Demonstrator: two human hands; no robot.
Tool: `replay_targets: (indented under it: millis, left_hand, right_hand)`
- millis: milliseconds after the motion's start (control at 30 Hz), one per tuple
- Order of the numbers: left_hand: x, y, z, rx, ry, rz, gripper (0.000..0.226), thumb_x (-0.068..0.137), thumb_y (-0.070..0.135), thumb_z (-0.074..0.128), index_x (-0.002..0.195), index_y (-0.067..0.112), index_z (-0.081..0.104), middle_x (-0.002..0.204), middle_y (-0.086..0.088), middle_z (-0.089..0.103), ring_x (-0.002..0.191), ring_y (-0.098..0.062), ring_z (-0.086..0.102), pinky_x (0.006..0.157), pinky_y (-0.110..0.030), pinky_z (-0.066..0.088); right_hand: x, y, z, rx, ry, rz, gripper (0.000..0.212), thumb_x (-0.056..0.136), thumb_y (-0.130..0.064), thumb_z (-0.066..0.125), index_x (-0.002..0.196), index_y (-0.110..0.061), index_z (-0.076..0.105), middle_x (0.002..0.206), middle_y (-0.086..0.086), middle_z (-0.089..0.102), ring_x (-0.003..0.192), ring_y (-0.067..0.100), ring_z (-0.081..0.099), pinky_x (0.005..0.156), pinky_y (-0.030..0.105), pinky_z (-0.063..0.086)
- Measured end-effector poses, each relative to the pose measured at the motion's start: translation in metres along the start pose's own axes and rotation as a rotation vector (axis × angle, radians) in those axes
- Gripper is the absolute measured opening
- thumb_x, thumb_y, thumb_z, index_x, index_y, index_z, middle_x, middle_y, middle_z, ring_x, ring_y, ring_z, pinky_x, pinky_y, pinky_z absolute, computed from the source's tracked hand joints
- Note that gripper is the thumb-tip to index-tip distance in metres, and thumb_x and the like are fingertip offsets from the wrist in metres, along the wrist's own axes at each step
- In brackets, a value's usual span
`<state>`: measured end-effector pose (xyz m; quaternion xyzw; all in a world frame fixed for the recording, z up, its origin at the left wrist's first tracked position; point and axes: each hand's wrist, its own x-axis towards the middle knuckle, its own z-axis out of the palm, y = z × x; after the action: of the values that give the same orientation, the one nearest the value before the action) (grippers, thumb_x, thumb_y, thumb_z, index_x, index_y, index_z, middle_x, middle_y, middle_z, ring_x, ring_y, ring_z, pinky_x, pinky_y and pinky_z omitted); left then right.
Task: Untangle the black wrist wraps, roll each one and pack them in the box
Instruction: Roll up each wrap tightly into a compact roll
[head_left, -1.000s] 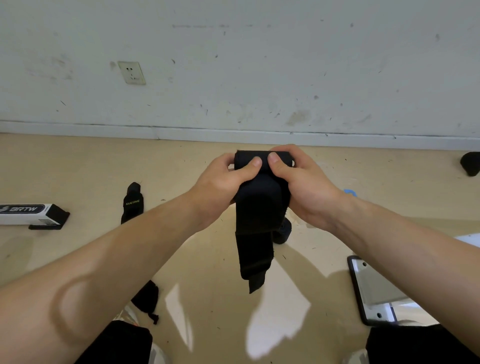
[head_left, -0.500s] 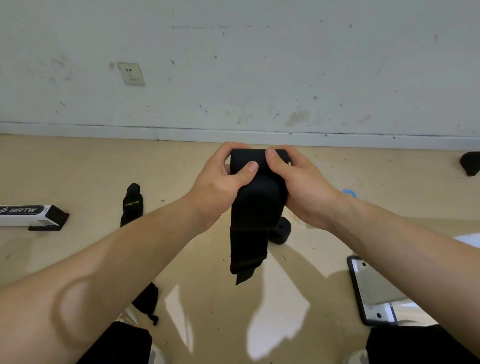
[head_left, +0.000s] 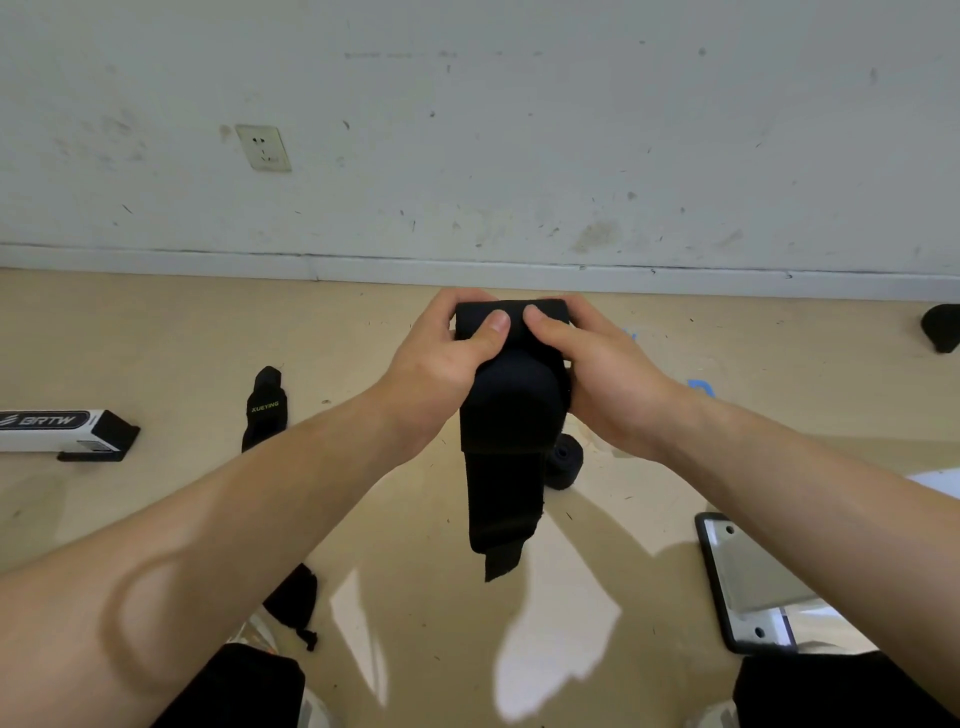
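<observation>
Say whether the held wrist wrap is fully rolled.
Partly rolled: left hand and right hand grip the wrist wrap; a loose tail hangs below.

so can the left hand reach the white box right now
Probably not yet: the left hand and right hand both grip the half-rolled wrist wrap. Once freed, only a flat wrap lies toward the box.

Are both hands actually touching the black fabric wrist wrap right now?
Touching. The head view shows the left hand and right hand gripping the black fabric wrist wrap, thumbs pressed on its rolled top.
</observation>
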<state>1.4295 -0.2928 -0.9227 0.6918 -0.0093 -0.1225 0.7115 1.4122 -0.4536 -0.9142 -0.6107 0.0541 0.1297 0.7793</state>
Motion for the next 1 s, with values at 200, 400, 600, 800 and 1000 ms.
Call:
replay_targets:
  millis: [200, 400, 600, 800, 1000]
  left_hand:
    - [-0.007, -0.002, 0.009, -0.059, 0.0, -0.064, 0.039, 0.101, 0.031, 0.065, 0.134, 0.016, 0.051, 0.129, -0.012, 0.067, 0.117, -0.03, 0.069, 0.104, -0.047, 0.055]
    - [-0.006, 0.0, 0.008, -0.079, -0.064, -0.137, 0.053, 0.105, 0.053, 0.051, 0.127, 0.007, 0.067, 0.121, -0.018, 0.074, 0.11, -0.032, 0.073, 0.099, -0.041, 0.058]
    - [-0.006, -0.004, 0.006, -0.071, 0.002, -0.084, 0.039, 0.102, 0.037, 0.063, 0.127, 0.008, 0.055, 0.124, -0.016, 0.069, 0.113, -0.031, 0.071, 0.102, -0.046, 0.056]
    - [-0.01, -0.009, 0.005, -0.082, -0.036, -0.093, 0.025, 0.103, 0.02, 0.063, 0.126, 0.015, 0.054, 0.113, -0.009, 0.065, 0.104, -0.026, 0.069, 0.099, -0.043, 0.056]
    - [-0.007, -0.011, 0.002, -0.02, -0.124, -0.164, 0.051, 0.101, 0.048, 0.061, 0.127, 0.005, 0.068, 0.122, -0.018, 0.074, 0.113, -0.032, 0.072, 0.105, -0.045, 0.055]
  right_hand:
    - [0.001, 0.006, 0.005, -0.063, 0.092, 0.034, 0.037, 0.103, -0.047, 0.051, 0.126, -0.018, 0.055, 0.119, 0.01, 0.071, 0.106, 0.027, 0.073, 0.098, 0.048, 0.056]
    - [-0.003, 0.01, 0.007, -0.097, 0.1, -0.029, 0.021, 0.106, -0.032, 0.05, 0.125, -0.023, 0.053, 0.117, 0.008, 0.068, 0.105, 0.028, 0.071, 0.079, 0.037, 0.059]
    - [-0.002, 0.012, 0.007, 0.043, 0.104, 0.042, 0.024, 0.103, -0.03, 0.054, 0.124, -0.019, 0.058, 0.114, 0.012, 0.071, 0.096, 0.024, 0.071, 0.082, 0.038, 0.058]
    - [0.001, 0.017, 0.006, -0.077, 0.12, 0.058, 0.041, 0.101, -0.046, 0.057, 0.124, -0.012, 0.058, 0.118, 0.014, 0.072, 0.104, 0.031, 0.073, 0.096, 0.052, 0.057]
    - [0.0, 0.019, 0.002, -0.103, 0.141, 0.022, 0.022, 0.103, -0.028, 0.059, 0.122, -0.017, 0.058, 0.119, 0.017, 0.069, 0.104, 0.035, 0.072, 0.088, 0.049, 0.06]
